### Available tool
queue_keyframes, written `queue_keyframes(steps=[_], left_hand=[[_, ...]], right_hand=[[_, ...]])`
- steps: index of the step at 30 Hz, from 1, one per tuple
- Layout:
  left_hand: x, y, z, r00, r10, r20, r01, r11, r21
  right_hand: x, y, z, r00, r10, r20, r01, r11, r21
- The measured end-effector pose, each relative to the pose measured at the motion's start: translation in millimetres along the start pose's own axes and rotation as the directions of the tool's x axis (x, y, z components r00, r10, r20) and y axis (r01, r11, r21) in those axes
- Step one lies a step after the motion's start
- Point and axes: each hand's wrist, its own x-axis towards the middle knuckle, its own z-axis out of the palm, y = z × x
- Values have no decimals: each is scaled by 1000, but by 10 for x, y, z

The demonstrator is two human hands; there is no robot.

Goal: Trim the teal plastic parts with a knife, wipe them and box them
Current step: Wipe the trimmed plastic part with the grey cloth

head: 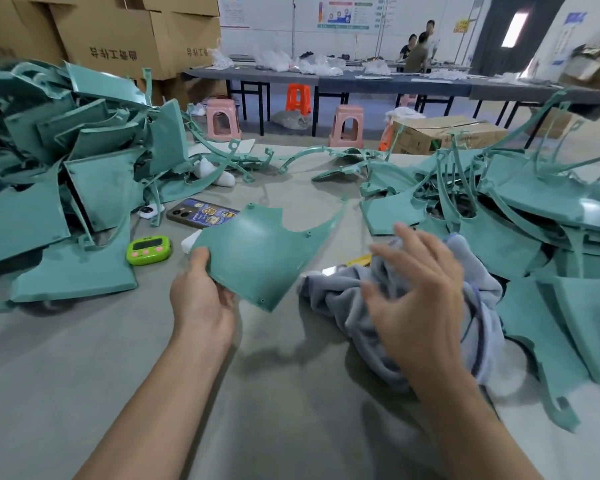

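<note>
left hand (201,303), right hand (413,299), both bare

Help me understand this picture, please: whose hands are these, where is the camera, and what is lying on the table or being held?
There is no machine here. A person is working with bare hands, and the single picture comes from a camera worn on their head, looking forward and down.

The left hand grips one teal plastic part by its edge, above the grey table. The right hand, with fingers spread and a little blurred, is over a crumpled grey-blue cloth. I cannot tell whether it touches the cloth.

More teal parts lie in a left heap and a right heap. Between the heaps lie a phone and a green timer. Cardboard boxes stand behind.
</note>
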Motion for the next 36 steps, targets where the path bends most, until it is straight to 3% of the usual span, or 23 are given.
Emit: queue_keyframes(steps=[2, 3, 4, 5, 6, 7, 8, 9, 10, 11, 12, 14, 15, 17, 19, 21, 24, 27, 29, 31, 34, 36], left_hand=[[-91, -17, 42, 982, 149, 112, -158, 985, 73], [-162, -35, 43, 949, 237, 209, -267, 955, 129], [-241, -60, 24, 881, 327, 342, -411, 887, 211], [-317, -91, -8, 765, 395, 509, -589, 750, 302], [-391, -132, -41, 612, 393, 686, -755, 550, 358], [-456, -182, -67, 453, 320, 832, -875, 336, 348], [-510, -243, -73, 324, 205, 924, -940, 181, 290], [-546, -311, -65, 246, 87, 965, -967, 95, 238], [-581, -374, -51, 221, -7, 975, -974, 57, 221], [-604, -421, -34, 242, -76, 967, -968, 56, 246], [-621, -453, -18, 285, -111, 952, -952, 86, 295], [-627, -492, -13, 413, -49, 910, -892, 182, 414], [-608, -512, -21, 495, 26, 869, -857, 182, 483], [-526, -521, -19, 621, 150, 769, -784, 87, 615], [-391, -489, -36, 734, 166, 659, -676, 81, 732], [-275, -415, -56, 833, 101, 544, -552, 193, 811], [-148, -357, -77, 885, 51, 463, -436, 443, 784], [-169, -333, -41, 960, -15, 279, -199, 666, 719], [-170, -321, -58, 983, -62, 175, -80, 709, 700], [-166, -301, -63, 955, -208, 212, 15, 746, 666], [-199, -231, -51, 797, -456, 395, 180, 805, 566], [-177, -189, -46, 742, -478, 469, 217, 834, 507]], right_hand=[[-83, -157, 61, 997, 2, 79, -20, 973, 232], [-108, -254, 121, 982, 85, 172, -147, 908, 393], [-121, -358, 175, 931, 188, 312, -340, 757, 559], [-114, -438, 243, 840, 258, 477, -536, 523, 663], [-95, -488, 302, 725, 278, 631, -689, 258, 678], [-70, -494, 328, 624, 257, 738, -769, 35, 638], [-38, -461, 321, 553, 223, 803, -801, -123, 586], [-8, -403, 296, 510, 208, 835, -807, -221, 548], [17, -332, 263, 481, 205, 852, -806, -278, 522], [29, -259, 242, 469, 220, 855, -800, -304, 517], [27, -206, 232, 472, 253, 845, -789, -307, 533], [11, -127, 266, 506, 352, 788, -760, -251, 600], [0, -118, 292, 527, 380, 760, -756, -200, 624], [-37, -134, 312, 542, 385, 747, -784, -88, 614], [-77, -152, 313, 543, 356, 760, -816, 10, 578], [-115, -159, 299, 540, 321, 778, -833, 74, 548], [-149, -152, 277, 547, 258, 796, -836, 122, 535], [-183, -129, 271, 576, 241, 781, -817, 213, 536], [-202, -119, 297, 599, 277, 751, -799, 270, 537], [-189, -105, 319, 607, 327, 725, -795, 270, 544], [-157, -94, 295, 588, 330, 739, -808, 182, 561], [-153, -106, 281, 640, 378, 669, -760, 182, 624]])
